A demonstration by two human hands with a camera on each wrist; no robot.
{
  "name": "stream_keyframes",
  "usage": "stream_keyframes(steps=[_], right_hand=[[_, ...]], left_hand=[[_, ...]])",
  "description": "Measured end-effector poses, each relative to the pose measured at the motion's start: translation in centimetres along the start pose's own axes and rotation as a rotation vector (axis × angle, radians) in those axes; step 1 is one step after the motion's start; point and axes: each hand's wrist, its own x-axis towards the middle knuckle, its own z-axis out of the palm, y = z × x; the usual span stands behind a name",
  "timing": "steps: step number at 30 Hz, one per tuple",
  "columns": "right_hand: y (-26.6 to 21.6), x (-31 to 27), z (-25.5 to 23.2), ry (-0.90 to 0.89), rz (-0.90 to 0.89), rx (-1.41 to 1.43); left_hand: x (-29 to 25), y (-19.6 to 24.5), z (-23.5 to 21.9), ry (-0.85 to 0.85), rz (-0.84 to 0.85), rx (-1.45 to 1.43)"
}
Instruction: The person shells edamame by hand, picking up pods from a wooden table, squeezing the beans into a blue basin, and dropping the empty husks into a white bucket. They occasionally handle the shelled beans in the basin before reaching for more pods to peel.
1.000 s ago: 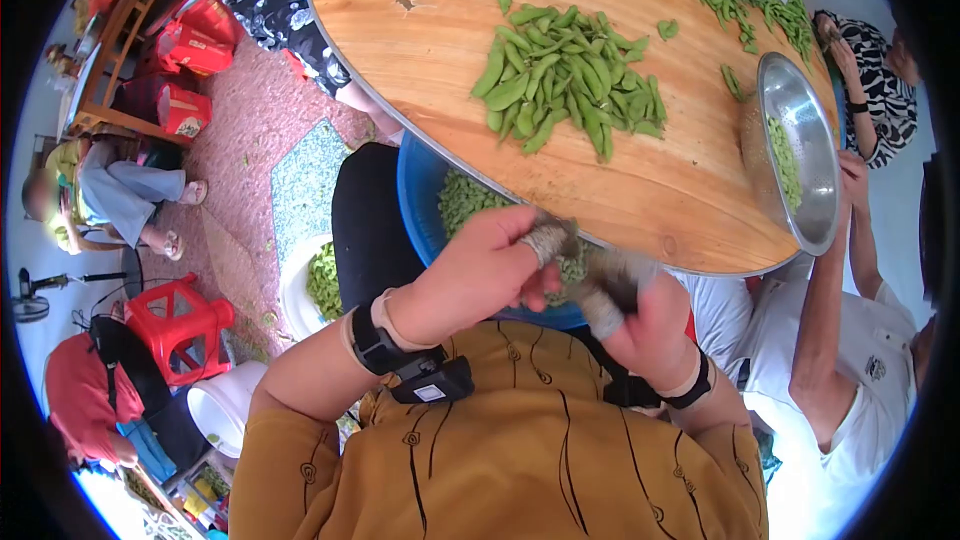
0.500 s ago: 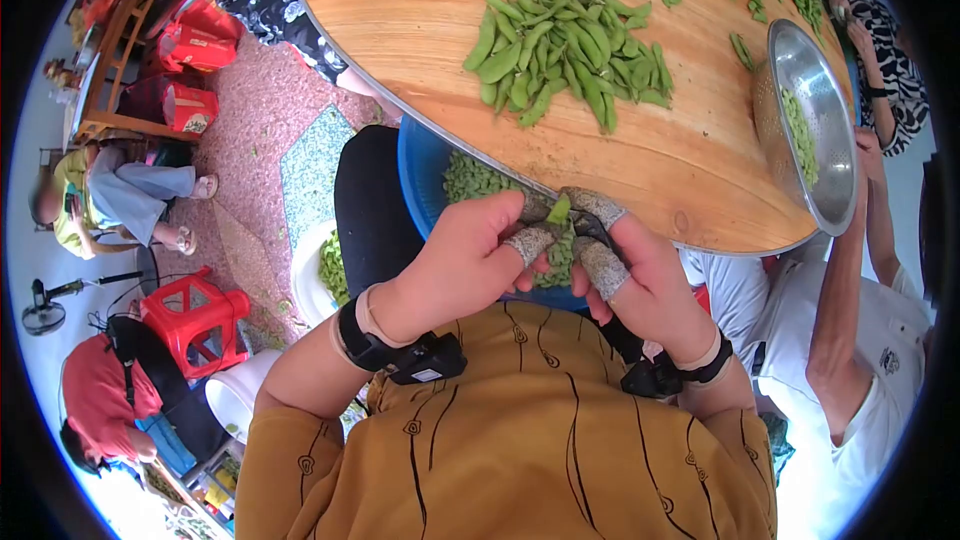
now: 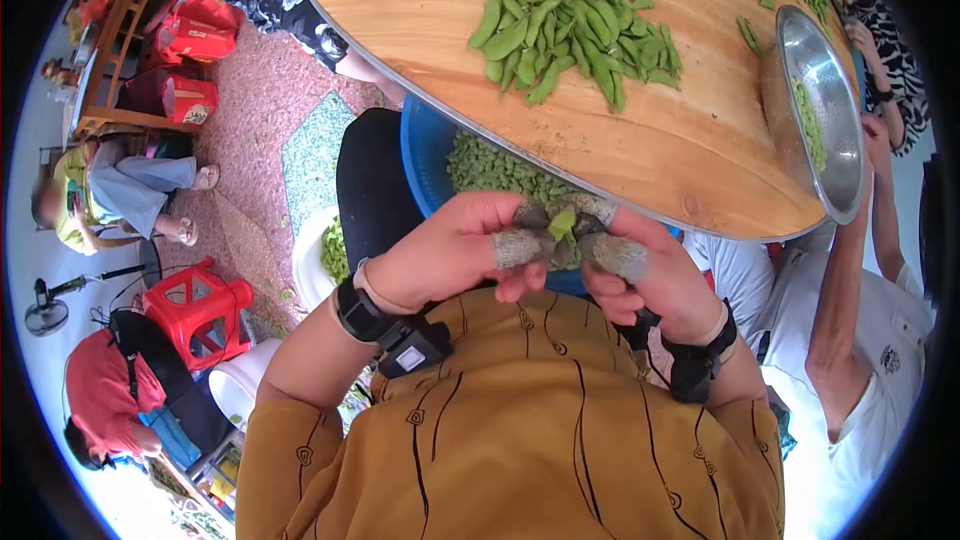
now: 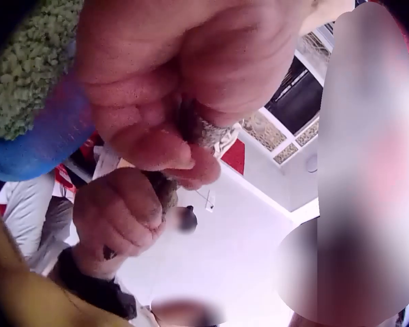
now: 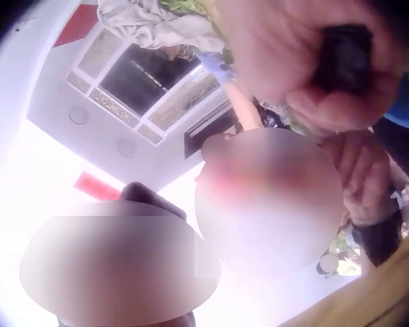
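Both hands meet above a blue basket (image 3: 424, 162) of shelled green beans (image 3: 500, 169), just below the table's near edge. Between the wrapped thumbs and forefingers of the left hand (image 3: 465, 248) and the right hand (image 3: 655, 265), a green pod (image 3: 563, 226) is pinched. Grey wrappings cover these fingertips. In the left wrist view the left hand (image 4: 184, 75) has curled fingers, with the right hand (image 4: 119, 214) close beside it; the pod is hidden there. The right wrist view has the right hand (image 5: 320, 68) large at the top. A heap of pods (image 3: 580, 28) lies on the wooden table (image 3: 420, 15).
A metal colander (image 3: 822, 110) with beans stands at the table's right edge, near a person in a white shirt (image 3: 850, 340). At the left are a red stool (image 3: 197, 312), white buckets (image 3: 240, 380) and a seated person (image 3: 130, 190).
One second ago the hands were farther apart and the right one was blurred. They came together with a pod between them, which stays pinched. The table has shifted slightly upward in the head view.
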Motion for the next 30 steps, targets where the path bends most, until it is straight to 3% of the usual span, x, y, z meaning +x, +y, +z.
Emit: stream_keyframes(steps=[1, 3, 4, 6, 11, 13, 14, 16, 19, 21, 25, 27, 30], right_hand=[[0.2, 0.2, 0.0, 0.001, 0.0, 0.001], [1.0, 0.8, -0.1, 0.085, -0.05, -0.187], [1.2, 0.9, 0.1, 0.084, -0.048, -0.185], [1.4, 1.3, 0.4, 0.1, -0.103, -0.223], [2.0, 1.7, -0.3, 0.096, -0.158, -0.219], [2.7, 2.1, -0.8, 0.082, -0.177, -0.224], [3.2, 2.3, -0.9, 0.095, -0.205, -0.277], [3.7, 2.5, -1.2, 0.107, -0.229, -0.333], [4.7, 3.3, -1.8, 0.127, -0.174, -0.345], [6.2, 4.7, -2.1, 0.43, -0.879, -0.934], [5.2, 4.7, -1.8, 0.438, -0.736, -1.123], [4.7, 4.9, -1.5, 0.438, -0.726, -1.397], [4.9, 5.0, -2.2, 0.459, -0.68, -1.543]], left_hand=[[0.0, -0.1, 0.2, -0.001, -0.001, -0.001], [0.2, -0.3, 1.0, 0.26, 0.046, 0.574], [0.3, -0.7, 1.0, 0.262, 0.043, 0.573], [0.4, -1.5, 0.9, 0.392, 0.588, 1.597], [0.5, -1.7, 1.4, 0.452, 0.654, 1.585], [0.5, -1.8, 1.0, 0.4, 0.43, 1.123], [0.4, -1.7, 0.9, 0.4, 0.429, 1.122], [0.1, -1.1, 0.9, 0.314, -0.059, 0.326], [0.0, -1.7, 0.4, 0.3, -0.036, 0.537], [0.1, -2.0, 0.4, 0.304, 0.026, 0.681], [0.3, -3.0, 0.2, 0.239, 0.257, 1.086], [0.2, -2.9, 0.1, 0.254, 0.229, 1.095], [-0.3, -2.6, 0.0, 0.327, 0.195, 1.13]])
